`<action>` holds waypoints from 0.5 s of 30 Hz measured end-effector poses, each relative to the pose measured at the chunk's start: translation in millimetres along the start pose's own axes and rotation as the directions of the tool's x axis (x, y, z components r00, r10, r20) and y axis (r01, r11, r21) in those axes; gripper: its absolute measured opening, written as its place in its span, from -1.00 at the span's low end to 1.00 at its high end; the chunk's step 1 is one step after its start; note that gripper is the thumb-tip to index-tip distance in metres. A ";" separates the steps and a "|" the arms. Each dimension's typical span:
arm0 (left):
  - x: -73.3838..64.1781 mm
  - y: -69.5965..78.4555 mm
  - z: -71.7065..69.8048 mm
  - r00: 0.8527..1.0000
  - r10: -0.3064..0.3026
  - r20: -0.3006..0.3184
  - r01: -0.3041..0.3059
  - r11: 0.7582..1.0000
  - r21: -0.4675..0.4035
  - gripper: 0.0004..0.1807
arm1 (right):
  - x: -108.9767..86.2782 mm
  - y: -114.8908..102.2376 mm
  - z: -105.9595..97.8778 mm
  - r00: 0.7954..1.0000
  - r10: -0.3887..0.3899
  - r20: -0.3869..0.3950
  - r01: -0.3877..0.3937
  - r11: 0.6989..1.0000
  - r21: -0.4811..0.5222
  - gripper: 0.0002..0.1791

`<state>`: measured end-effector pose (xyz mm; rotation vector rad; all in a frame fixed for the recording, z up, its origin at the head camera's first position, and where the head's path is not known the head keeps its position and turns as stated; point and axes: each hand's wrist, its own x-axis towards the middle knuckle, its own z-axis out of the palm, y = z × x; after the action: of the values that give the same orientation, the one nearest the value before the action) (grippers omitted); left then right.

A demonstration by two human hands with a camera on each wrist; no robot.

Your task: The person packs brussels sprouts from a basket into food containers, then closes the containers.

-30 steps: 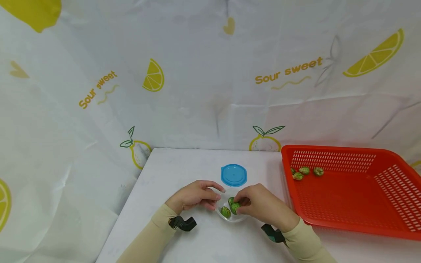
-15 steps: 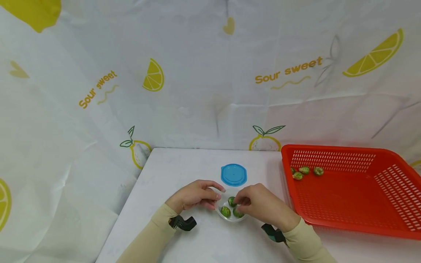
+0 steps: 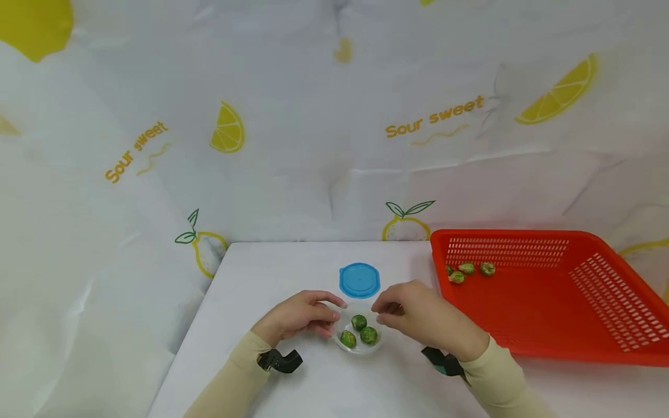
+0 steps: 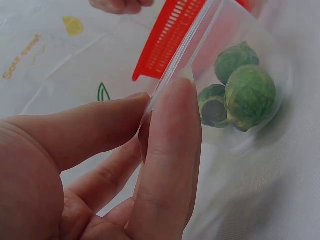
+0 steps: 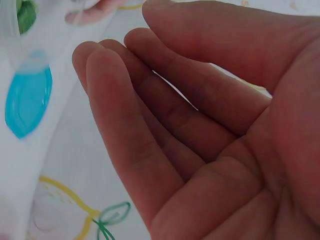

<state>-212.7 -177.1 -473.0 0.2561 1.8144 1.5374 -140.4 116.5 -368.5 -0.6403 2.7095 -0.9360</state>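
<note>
A small clear plastic bowl [image 3: 346, 324] sits on the white table with three Brussels sprouts [image 3: 368, 335] inside. My left hand [image 3: 303, 315] pinches the bowl's left rim between thumb and fingers; the left wrist view shows this grip up close, with the sprouts [image 4: 250, 97] seen through the clear wall. Just off the bowl's right side hovers my right hand [image 3: 425, 316], its fingers loosely bent and nothing between them. The right wrist view shows that palm bare. Beyond the bowl lies a blue lid [image 3: 359, 280], flat on the table.
At the right stands a red perforated basket [image 3: 533, 313], holding several more Brussels sprouts [image 3: 466, 268] in its far left corner. A white sheet with lemon prints [image 3: 292, 145] hangs behind the table's back edge.
My right hand has let go of a Brussels sprout in the bowl and drawn back to the right. The left hand keeps its hold on the rim. The head view has shifted slightly.
</note>
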 end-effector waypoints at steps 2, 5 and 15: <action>-1.4 -0.7 -0.3 1.000 -0.001 -0.005 0.001 1.000 -0.005 -0.60 | -3.3 2.0 -14.8 1.000 -0.011 -0.006 0.011 1.000 -0.015 -0.86; -1.8 -1.8 -0.2 1.000 0.001 -0.001 -0.001 1.000 -0.016 -0.58 | -8.4 11.5 -40.6 0.999 -0.025 -0.033 0.024 0.998 -0.053 -0.88; 0.9 -3.2 2.2 1.000 0.005 0.012 -0.005 0.999 -0.040 -0.57 | -14.2 79.0 -105.5 0.990 0.128 -0.050 -0.133 0.984 -0.119 -0.81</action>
<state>-211.0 -175.8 -476.4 0.2501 1.7732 1.5705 -188.4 235.5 -335.2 -0.4617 2.8239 -0.7663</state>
